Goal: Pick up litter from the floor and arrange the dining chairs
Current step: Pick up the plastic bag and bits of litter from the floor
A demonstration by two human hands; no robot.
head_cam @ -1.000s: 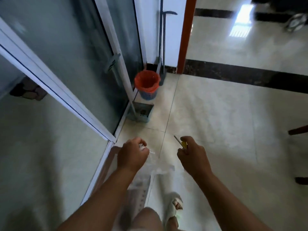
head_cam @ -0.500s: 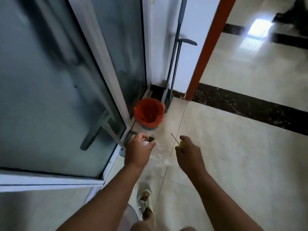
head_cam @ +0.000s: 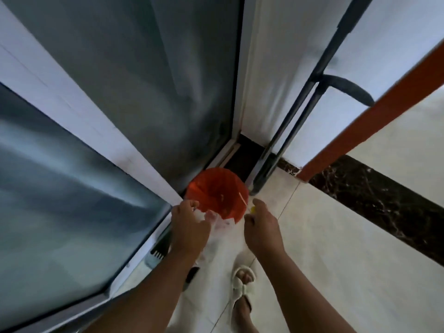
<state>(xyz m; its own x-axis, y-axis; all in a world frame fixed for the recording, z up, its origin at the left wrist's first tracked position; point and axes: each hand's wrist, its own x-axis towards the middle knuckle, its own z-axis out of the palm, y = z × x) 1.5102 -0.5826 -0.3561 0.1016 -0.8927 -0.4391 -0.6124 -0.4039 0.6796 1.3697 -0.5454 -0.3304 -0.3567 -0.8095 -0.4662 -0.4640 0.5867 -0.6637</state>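
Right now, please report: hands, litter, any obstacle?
Left hand shut on clear plastic wrapper. Right hand shut on thin stick. Both at orange bin. Nothing blocks the bin.

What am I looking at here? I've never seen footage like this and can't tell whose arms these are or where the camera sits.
No machine here: the camera is worn on a person's head and looks down, so the two bare arms are that person's own. The left hand grips a crumpled clear plastic wrapper. The right hand pinches a thin stick with a small yellow piece at its base. Both hands are at the near rim of a bin lined with an orange bag, which stands on the tiled floor in a corner beside a glass door. Long dark handles lean on the wall behind it. A foot in a white slipper shows below.
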